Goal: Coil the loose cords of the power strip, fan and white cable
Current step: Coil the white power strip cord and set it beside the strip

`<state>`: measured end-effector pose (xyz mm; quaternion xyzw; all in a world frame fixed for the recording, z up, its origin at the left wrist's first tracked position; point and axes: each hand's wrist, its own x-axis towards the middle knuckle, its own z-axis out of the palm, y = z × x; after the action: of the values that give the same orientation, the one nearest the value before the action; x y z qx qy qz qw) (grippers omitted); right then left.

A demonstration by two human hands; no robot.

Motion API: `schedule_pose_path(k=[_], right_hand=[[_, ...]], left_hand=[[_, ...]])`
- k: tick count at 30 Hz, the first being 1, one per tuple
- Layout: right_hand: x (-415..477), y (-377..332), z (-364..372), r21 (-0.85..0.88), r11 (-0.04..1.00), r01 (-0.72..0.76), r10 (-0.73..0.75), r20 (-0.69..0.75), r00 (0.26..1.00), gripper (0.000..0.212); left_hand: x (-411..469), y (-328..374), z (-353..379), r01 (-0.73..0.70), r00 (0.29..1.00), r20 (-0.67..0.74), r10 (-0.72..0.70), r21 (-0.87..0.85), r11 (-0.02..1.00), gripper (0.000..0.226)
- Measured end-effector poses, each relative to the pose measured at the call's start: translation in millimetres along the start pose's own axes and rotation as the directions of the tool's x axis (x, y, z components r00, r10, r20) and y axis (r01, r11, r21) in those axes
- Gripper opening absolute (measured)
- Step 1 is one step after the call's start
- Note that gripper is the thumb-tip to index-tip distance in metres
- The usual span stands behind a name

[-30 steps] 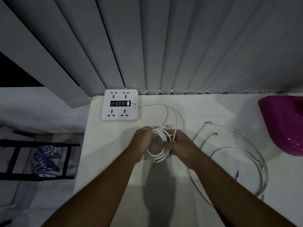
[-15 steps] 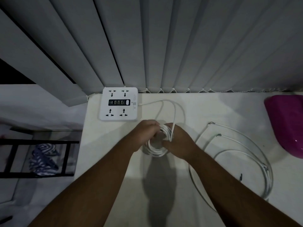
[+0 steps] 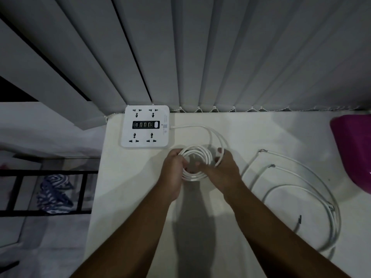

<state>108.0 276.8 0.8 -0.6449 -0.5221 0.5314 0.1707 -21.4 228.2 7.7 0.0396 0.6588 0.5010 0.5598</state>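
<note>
The step in hand is the coiling of the power strip's cord. The power strip [image 3: 146, 127] lies at the upper left corner of the white surface [image 3: 281, 133], against the blinds [image 3: 200, 53]. Its cord leaves the strip's right side, arcs rightward and drops into a tight coil [image 3: 197, 164] at the centre of the frame. The left hand [image 3: 173, 171] has its grip closed around the coil's left side. The right hand [image 3: 222, 169] pinches the incoming strand at the coil's right edge, with a finger reaching inside the ring. Only one short arc of slack remains between strip and coil, so this cord looks nearly done; the next move likely calls for folding that last loop in without dragging the strip.

The white cable [image 3: 313, 189] sprawls in wide loose loops at the right, untouched. A magenta object [image 3: 353, 153] sits at the right edge. No fan is in view.
</note>
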Motion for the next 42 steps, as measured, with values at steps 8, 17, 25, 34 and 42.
schedule_pose_path(k=[8, 17, 25, 34, 42], right_hand=[[18.5, -5.5, -7.5, -0.388, 0.849, 0.359, -0.398, -0.024, 0.917, 0.063], [27.5, -5.0, -0.2, -0.449, 0.726, 0.521, -0.582, 0.005, 0.814, 0.026], [28.0, 1.7, 0.4, -0.436, 0.814, 0.384, -0.426, 0.002, 0.905, 0.039], [13.9, 26.4, -16.6, -0.528, 0.624, 0.576, -0.583, 0.177, 0.793, 0.061], [30.9, 14.9, 3.3, -0.578, 0.423, 0.698, -0.716, 0.26, 0.648, 0.041]], left_hand=[[34.5, 30.7, 9.8, -0.131, 0.991, 0.043, 0.127, 0.499, 0.857, 0.038], [10.0, -5.0, 5.3, -0.467, 0.798, 0.127, 0.589, 0.748, 0.471, 0.063], [-28.4, -59.9, 12.3, -0.404, 0.777, -0.082, 0.624, 0.695, 0.595, 0.047], [20.2, -25.5, -14.5, -0.553, 0.727, 0.323, 0.606, 0.798, 0.238, 0.056], [44.1, 0.1, -13.4, -0.581, 0.676, 0.448, 0.585, 0.812, 0.049, 0.065]])
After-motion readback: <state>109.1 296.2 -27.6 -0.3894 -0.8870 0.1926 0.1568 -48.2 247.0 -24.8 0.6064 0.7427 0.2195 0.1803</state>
